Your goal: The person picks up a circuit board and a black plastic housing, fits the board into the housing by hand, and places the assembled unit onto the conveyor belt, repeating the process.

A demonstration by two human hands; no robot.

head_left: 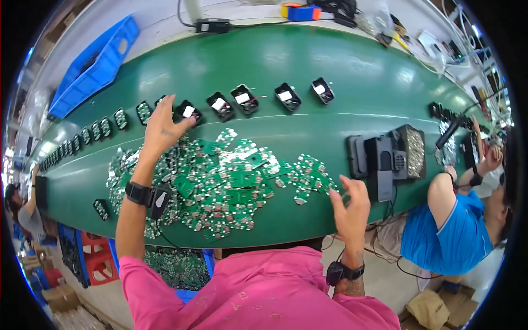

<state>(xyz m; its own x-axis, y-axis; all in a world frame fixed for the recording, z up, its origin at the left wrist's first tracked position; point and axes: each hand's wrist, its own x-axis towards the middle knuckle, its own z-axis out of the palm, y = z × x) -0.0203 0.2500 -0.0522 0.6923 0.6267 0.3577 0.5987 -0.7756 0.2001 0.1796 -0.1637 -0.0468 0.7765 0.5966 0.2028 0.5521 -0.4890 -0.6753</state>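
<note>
The left hand (163, 127) reaches to eleven o'clock, fingers spread open, fingertips touching a small black plastic housing with a white insert (187, 111) on the green conveyor belt (341, 71). The right hand (350, 206) hovers at three o'clock, fingers loosely curled and holding nothing, beside the heap of small green circuit boards (220, 184).

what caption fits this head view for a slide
Left hand reaches a black case above a circuit board pile; right hand hovers open.

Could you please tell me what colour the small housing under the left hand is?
Black housing, with a white piece inside, seen in the head view beneath the left hand.
</note>
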